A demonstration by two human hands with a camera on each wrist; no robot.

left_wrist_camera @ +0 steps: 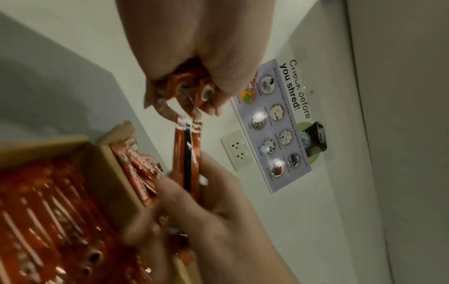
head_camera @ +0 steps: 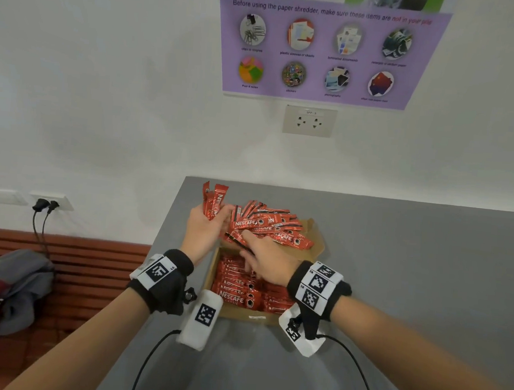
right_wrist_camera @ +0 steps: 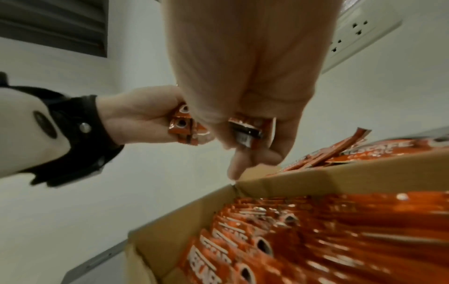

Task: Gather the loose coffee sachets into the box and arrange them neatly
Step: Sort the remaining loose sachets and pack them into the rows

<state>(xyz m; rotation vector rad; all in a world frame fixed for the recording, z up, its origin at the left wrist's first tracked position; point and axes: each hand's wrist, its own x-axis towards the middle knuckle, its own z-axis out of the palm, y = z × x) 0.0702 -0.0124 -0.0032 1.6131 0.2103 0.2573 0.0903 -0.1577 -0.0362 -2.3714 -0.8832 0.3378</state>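
An open cardboard box [head_camera: 241,315] sits on the grey table [head_camera: 413,268]. Its near half holds neat rows of red Nescafe sachets [head_camera: 240,290]. A loose pile of sachets [head_camera: 273,227] lies jumbled over the far half and the back flap. My left hand [head_camera: 212,222] is raised at the box's far left corner and grips a small upright bundle of sachets [head_camera: 215,202], also seen as the bundle [left_wrist_camera: 188,90]. My right hand [head_camera: 249,242] reaches over the box and pinches a single sachet [head_camera: 234,238], the same sachet [right_wrist_camera: 245,132], dark side showing, beside the pile.
The table's left edge runs just beside the box; past it stands a slatted wooden bench [head_camera: 90,268] with a grey and red bag [head_camera: 11,286]. Plugs and cables hang from a wall socket [head_camera: 50,201]. Another socket [head_camera: 309,121] and a purple poster [head_camera: 322,49] are on the wall behind.
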